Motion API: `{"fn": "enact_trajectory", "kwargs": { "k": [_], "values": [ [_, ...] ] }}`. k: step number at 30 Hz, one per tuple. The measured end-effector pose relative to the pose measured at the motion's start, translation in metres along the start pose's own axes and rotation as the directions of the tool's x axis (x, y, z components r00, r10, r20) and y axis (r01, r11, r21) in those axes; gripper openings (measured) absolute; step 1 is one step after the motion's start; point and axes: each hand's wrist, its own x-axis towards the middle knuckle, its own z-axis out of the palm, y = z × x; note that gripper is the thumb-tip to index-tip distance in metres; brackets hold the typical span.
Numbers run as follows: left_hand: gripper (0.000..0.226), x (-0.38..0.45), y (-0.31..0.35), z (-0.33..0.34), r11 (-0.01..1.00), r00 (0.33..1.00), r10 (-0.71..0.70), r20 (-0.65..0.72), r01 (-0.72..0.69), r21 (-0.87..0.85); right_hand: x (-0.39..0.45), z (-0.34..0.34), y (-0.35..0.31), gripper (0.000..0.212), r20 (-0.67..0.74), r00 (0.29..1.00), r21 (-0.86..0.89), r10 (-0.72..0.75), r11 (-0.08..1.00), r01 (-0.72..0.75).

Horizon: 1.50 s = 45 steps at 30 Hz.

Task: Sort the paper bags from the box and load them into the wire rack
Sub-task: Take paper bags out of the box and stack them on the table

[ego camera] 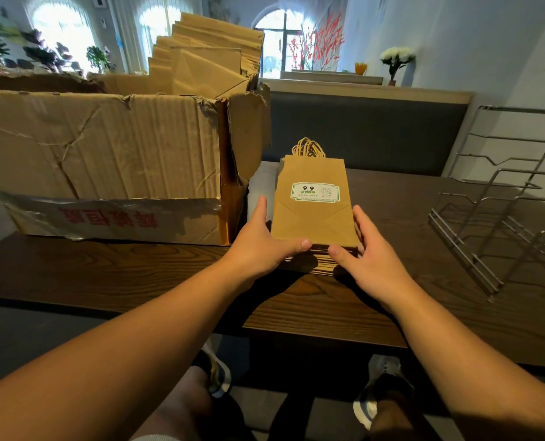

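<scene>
Both hands, left hand [260, 240] and right hand [365, 253], clamp the bag stack [312, 214] flat on the bench [105, 272], between box [105, 160] and wire rack [500, 218]. Risk: loose side squeeze, lower bags fan out on lift.

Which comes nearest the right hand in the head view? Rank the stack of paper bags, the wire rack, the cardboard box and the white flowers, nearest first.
1. Stack of paper bags: touching the right hand, at table centre.
2. Wire rack and cardboard box: rack at right, box at left beyond the left hand; too close to call.
3. White flowers: on the far ledge, upper right.
</scene>
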Motion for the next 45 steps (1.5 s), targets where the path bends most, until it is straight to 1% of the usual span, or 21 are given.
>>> {"fn": "enact_trajectory", "kwargs": {
  "k": [2,3,6,8,14,20,25,28,31,34,37,41,45],
  "values": [
    [0.115,-0.006,0.008,-0.007,0.997,0.999,0.048,-0.02,-0.046,0.054,-0.002,0.0,-0.006,0.085,-0.031,0.999,0.035,0.01,0.999,-0.009],
    [0.112,-0.01,0.012,-0.01,0.994,0.996,0.085,-0.025,-0.083,0.075,-0.002,-0.001,-0.01,0.087,-0.056,0.998,0.015,0.001,1.0,0.0],
    [0.1,-0.025,0.03,-0.022,0.965,0.972,0.232,-0.042,-0.225,0.135,0.003,-0.003,-0.029,0.082,-0.125,0.983,-0.119,-0.134,0.986,0.119],
    [0.091,-0.032,0.042,-0.031,0.931,0.944,0.326,-0.049,-0.311,0.193,0.011,-0.004,-0.047,0.081,-0.131,0.967,-0.193,-0.219,0.962,0.191],
    [0.07,-0.034,0.07,-0.074,0.831,0.848,0.514,-0.127,-0.455,0.319,0.043,0.005,-0.118,0.077,-0.013,0.925,-0.273,-0.379,0.892,0.361],
    [0.062,-0.027,0.086,-0.126,0.792,0.781,0.59,-0.206,-0.509,0.337,0.077,0.022,-0.175,0.075,0.068,0.888,-0.348,-0.456,0.823,0.449],
    [0.056,-0.02,0.105,-0.173,0.742,0.713,0.64,-0.285,-0.476,0.472,0.106,0.041,-0.207,0.073,0.129,0.836,-0.436,-0.534,0.726,0.531],
    [0.054,-0.008,0.115,-0.199,0.717,0.709,0.639,-0.299,-0.407,0.566,0.124,0.047,-0.222,0.071,0.084,0.838,-0.536,-0.539,0.685,0.494],
    [0.056,0.009,0.12,-0.221,0.688,0.731,0.615,-0.294,-0.316,0.653,0.14,0.047,-0.239,0.069,0.022,0.839,-0.626,-0.544,0.647,0.436],
    [0.063,0.025,0.121,-0.234,0.677,0.761,0.569,-0.312,-0.219,0.703,0.151,0.044,-0.251,0.071,0.049,0.844,-0.716,-0.535,0.57,0.403],
    [0.067,0.041,0.123,-0.243,0.669,0.786,0.527,-0.323,-0.15,0.728,0.163,0.047,-0.258,0.074,0.085,0.844,-0.777,-0.53,0.495,0.389],
    [0.068,0.061,0.124,-0.248,0.663,0.842,0.432,-0.324,-0.053,0.747,0.174,0.053,-0.261,0.077,0.119,0.858,-0.817,-0.5,0.442,0.371],
    [0.07,0.07,0.124,-0.244,0.659,0.886,0.352,-0.302,-0.006,0.752,0.18,0.058,-0.262,0.079,0.14,0.864,-0.844,-0.483,0.399,0.359]
  ]
}}
